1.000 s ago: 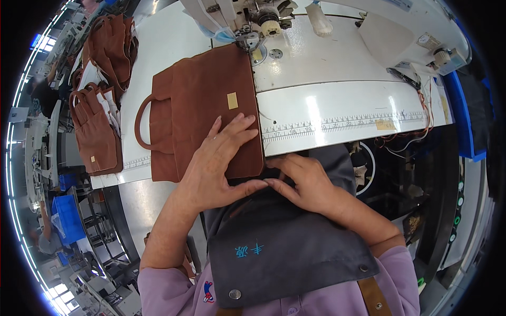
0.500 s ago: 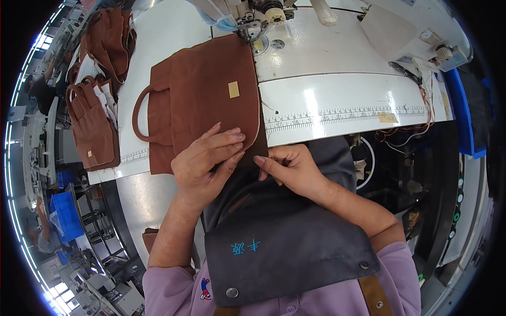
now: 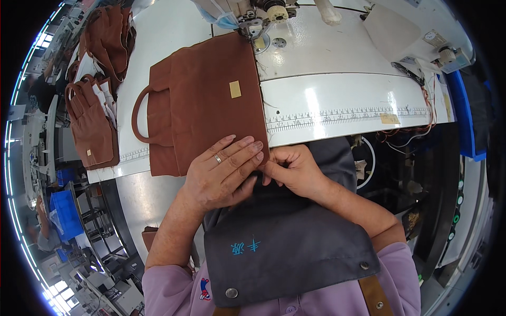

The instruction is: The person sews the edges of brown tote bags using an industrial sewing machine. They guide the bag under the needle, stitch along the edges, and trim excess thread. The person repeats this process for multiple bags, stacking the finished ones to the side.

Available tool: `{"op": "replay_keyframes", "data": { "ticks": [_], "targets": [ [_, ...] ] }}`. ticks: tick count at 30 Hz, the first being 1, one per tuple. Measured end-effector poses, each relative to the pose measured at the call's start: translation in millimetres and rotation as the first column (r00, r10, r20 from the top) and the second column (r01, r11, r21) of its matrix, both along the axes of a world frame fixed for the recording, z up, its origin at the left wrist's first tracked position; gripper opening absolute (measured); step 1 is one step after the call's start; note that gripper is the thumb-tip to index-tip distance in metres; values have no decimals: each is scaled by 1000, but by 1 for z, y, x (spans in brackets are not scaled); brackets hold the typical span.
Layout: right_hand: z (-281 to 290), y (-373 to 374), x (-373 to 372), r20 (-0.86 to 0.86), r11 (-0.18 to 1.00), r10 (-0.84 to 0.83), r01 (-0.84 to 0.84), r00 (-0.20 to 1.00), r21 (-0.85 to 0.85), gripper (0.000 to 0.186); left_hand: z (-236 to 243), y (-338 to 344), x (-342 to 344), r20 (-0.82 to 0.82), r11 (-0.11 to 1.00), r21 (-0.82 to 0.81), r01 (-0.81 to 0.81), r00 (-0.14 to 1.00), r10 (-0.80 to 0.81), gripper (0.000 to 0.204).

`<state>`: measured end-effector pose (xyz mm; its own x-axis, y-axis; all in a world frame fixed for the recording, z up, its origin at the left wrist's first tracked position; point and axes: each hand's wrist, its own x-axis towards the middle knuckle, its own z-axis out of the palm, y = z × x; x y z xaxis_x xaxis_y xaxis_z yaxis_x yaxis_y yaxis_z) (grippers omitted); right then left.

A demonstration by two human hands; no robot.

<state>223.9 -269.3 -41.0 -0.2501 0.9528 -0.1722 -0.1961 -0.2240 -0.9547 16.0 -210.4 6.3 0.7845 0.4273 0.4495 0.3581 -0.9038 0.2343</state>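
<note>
A brown bag piece [image 3: 211, 68] with a curved handle [image 3: 139, 115] and a small yellow patch [image 3: 234, 89] lies flat on the white sewing table. Its far right corner reaches under the sewing machine head [image 3: 253, 26]. Across the near right corner my left hand [image 3: 224, 174] rests with fingers stretched out, a ring on one of them. My right hand [image 3: 290, 168] pinches that same corner at the table's front edge, thumb on top. Some of the right fingertips are hidden under the cloth and behind the left hand.
More brown bag pieces [image 3: 95, 124] are stacked at the table's left. A printed ruler strip [image 3: 342, 117] runs along the front edge. Dark scissors or snips [image 3: 407, 72] lie by loose wires at the right. A blue bin [image 3: 67, 213] stands lower left.
The top layer's right edge, curled back before, now lies flat along the layer beneath. My left hand has slid right and flattened over the corner. My right hand has shifted slightly and still pinches there.
</note>
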Motion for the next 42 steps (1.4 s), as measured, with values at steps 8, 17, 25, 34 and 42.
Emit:
{"op": "replay_keyframes", "data": {
  "ticks": [8,17,25,34,42],
  "targets": [
    [14,0,2,12,998,58,-58,998,-33,22,-19,1,-1,20,981,192,-5,1000,2,24],
    [43,7,26,603,468,-650,-381,464,797,25,-22,4,-5,109,992,121,26,993,-39,12],
    [49,30,17,433,203,-686,-417,585,886,16,-13,11,-11,68,976,148,-160,986,151,20],
    [50,26,15,507,300,-621,-416,598,858,14,30,20,-18,-188,937,252,-242,938,292,41],
    [42,26,26,557,333,-586,-451,589,828,14,49,16,-17,-353,969,-177,-172,930,100,58]
  ]
}}
